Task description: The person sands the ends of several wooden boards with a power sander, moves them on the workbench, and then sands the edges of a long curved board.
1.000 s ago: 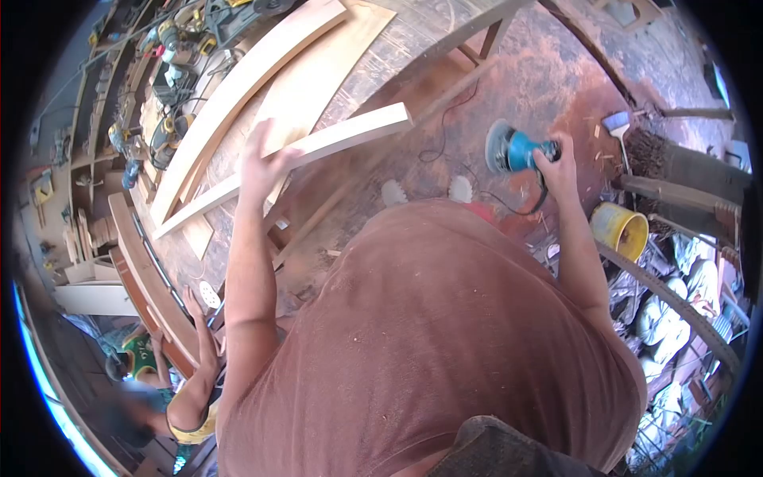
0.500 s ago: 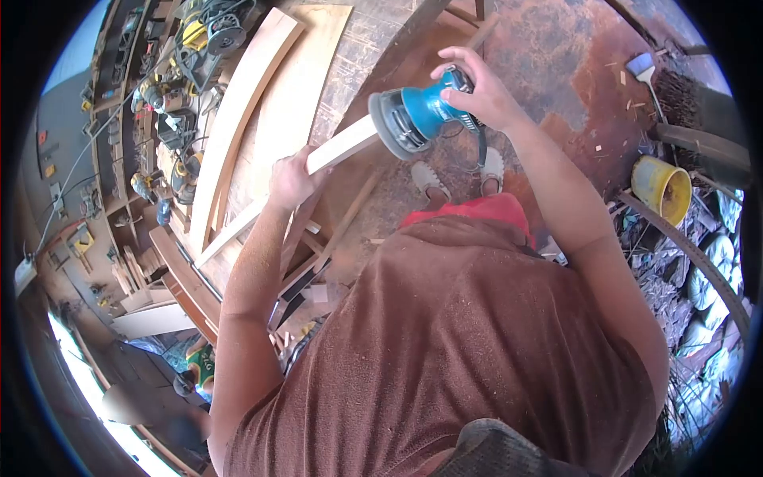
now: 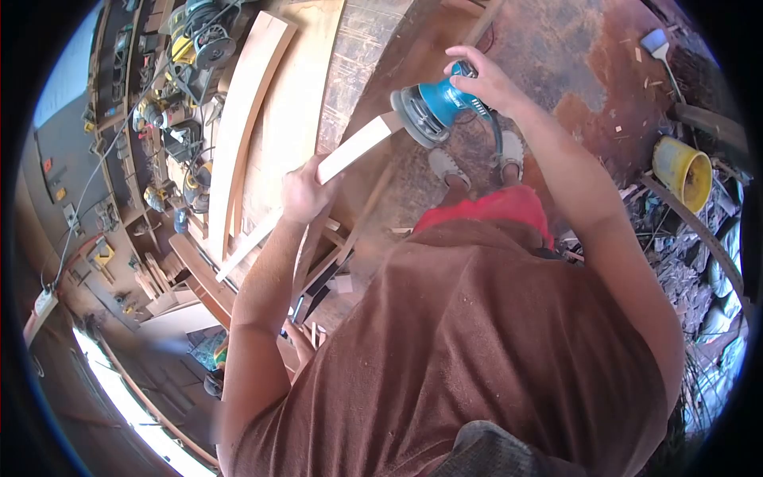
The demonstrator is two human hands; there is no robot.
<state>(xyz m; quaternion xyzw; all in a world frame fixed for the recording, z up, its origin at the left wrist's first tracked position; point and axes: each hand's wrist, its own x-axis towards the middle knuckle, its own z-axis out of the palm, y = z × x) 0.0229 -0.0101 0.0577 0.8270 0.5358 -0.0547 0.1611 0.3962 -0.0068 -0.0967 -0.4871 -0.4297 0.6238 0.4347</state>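
A blue random orbit sander (image 3: 445,99) with a round grey pad is in my right hand (image 3: 489,81), whose fingers wrap over its top. Its pad is tipped on edge, right at the upper end of a long pale wooden strip (image 3: 358,149). My left hand (image 3: 307,191) grips that strip partway along. From the hand, the strip slants down and left over the workbench (image 3: 358,67). The sander's dark cord hangs beneath my right wrist.
Curved wooden pieces (image 3: 253,95) and a wide board (image 3: 306,87) lie on the bench. Beyond are cordless drills (image 3: 151,114) and cluttered shelves. A yellow bucket (image 3: 683,175) and a brush (image 3: 656,42) are at right. Part of another person's arm (image 3: 300,343) shows at lower left.
The sander has shifted slightly right and up in view, and the strip's end now shows beside the pad. Both hands keep their holds. The whole view has turned a little.
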